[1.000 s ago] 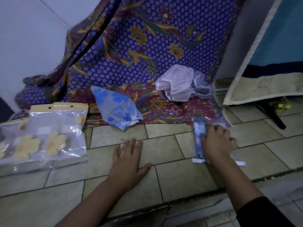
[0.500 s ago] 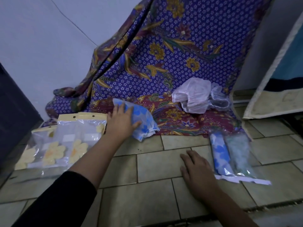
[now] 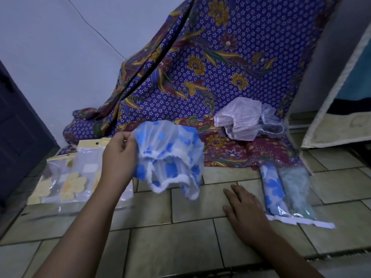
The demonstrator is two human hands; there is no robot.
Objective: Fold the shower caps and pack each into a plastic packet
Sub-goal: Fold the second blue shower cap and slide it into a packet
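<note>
**Blue cap held up, the fold comes next**

The patterned cloth [image 3: 220,77] fills the upper centre, and its hem ends on the tiled floor [image 3: 180,247]. The bare tiles at lower centre look the best room for folding. The blue-flowered shower cap [image 3: 170,155] hangs mid-frame with its elastic rim drooping open, so it likely wants laying flat and halving first. Empty packets [image 3: 76,177] border the left, filled packets [image 3: 287,189] the right. The left hand [image 3: 118,155] pinches the cap's left edge; the right hand [image 3: 247,213] lies flat, fingers straight, holding nothing
</note>
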